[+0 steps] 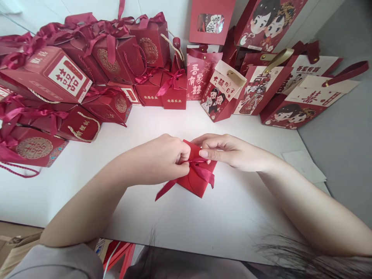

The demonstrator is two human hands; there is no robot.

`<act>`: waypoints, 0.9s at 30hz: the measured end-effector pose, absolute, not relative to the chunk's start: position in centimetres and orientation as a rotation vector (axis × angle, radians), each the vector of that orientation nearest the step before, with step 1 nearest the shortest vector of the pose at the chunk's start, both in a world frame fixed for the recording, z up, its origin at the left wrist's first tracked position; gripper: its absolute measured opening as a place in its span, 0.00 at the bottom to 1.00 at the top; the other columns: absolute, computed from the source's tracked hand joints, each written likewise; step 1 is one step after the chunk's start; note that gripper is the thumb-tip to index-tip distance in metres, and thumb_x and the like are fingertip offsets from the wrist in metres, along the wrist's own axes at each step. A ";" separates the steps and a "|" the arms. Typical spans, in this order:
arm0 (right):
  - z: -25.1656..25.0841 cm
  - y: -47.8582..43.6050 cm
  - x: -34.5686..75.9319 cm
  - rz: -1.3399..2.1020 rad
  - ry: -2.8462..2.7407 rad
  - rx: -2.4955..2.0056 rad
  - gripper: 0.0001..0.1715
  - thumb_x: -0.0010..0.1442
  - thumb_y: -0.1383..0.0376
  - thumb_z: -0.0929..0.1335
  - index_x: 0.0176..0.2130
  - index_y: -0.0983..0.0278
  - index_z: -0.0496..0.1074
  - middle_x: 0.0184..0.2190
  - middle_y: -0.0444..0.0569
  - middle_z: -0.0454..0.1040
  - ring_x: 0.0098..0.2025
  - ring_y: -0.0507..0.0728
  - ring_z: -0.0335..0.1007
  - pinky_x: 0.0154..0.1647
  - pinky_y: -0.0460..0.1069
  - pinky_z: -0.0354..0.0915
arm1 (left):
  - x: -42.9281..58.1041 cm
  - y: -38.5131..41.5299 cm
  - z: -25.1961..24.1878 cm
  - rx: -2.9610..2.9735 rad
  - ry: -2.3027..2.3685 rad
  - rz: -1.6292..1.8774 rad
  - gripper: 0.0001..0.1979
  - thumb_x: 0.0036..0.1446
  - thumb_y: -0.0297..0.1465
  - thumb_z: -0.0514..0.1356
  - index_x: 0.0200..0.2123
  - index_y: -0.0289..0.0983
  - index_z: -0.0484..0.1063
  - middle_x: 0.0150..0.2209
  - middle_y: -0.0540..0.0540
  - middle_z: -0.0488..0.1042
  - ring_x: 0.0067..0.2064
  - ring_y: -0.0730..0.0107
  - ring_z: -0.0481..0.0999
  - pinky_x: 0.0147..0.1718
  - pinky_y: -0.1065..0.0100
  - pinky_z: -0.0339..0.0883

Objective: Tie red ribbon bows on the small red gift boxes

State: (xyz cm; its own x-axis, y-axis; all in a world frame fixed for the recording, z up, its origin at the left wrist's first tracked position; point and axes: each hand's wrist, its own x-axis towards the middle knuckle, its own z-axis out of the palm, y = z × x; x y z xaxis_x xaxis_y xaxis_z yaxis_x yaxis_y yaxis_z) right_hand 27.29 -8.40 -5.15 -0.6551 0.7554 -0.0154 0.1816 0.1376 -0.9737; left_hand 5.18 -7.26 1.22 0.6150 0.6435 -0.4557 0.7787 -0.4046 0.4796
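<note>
A small red gift box (195,179) lies on the white table (162,217) in the middle of the head view. A dark red ribbon (203,172) runs over its top, with one tail trailing to the lower left. My left hand (162,159) is closed in a pinch on the ribbon at the box's top. My right hand (229,152) meets it from the right, fingers pressed together on the same ribbon. The knot itself is hidden between my fingertips.
Several red gift boxes with ribbons and rope handles (72,85) are piled along the back left. Red paper gift bags with cartoon couples (293,97) stand at the back right. White paper sheets (305,166) lie by the table's right edge.
</note>
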 end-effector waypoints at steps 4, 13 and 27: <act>-5.0 -8.5 27.2 1.531 -1.944 -0.919 0.19 0.69 0.53 0.65 0.37 0.63 0.77 0.45 0.49 0.75 0.48 0.58 0.70 0.52 0.52 0.66 | 5.3 -7.1 1.1 2.173 1.094 -0.284 0.06 0.46 0.28 0.55 0.20 0.38 0.60 0.19 0.53 0.62 0.20 0.74 0.57 0.19 0.67 0.49; -4.9 -8.6 26.9 1.542 -1.893 -0.983 0.19 0.67 0.53 0.67 0.32 0.62 0.77 0.47 0.49 0.75 0.49 0.59 0.71 0.52 0.53 0.65 | 5.3 -6.7 1.1 2.277 0.914 -0.283 0.11 0.47 0.27 0.55 0.18 0.37 0.55 0.16 0.54 0.59 0.19 0.75 0.54 0.21 0.67 0.46; -5.6 -8.6 26.9 1.605 -1.795 -0.901 0.15 0.65 0.58 0.70 0.30 0.65 0.75 0.53 0.51 0.74 0.50 0.59 0.72 0.51 0.52 0.65 | 5.0 -6.7 1.2 2.245 0.934 -0.328 0.13 0.55 0.31 0.55 0.20 0.37 0.57 0.18 0.54 0.64 0.19 0.76 0.58 0.21 0.68 0.49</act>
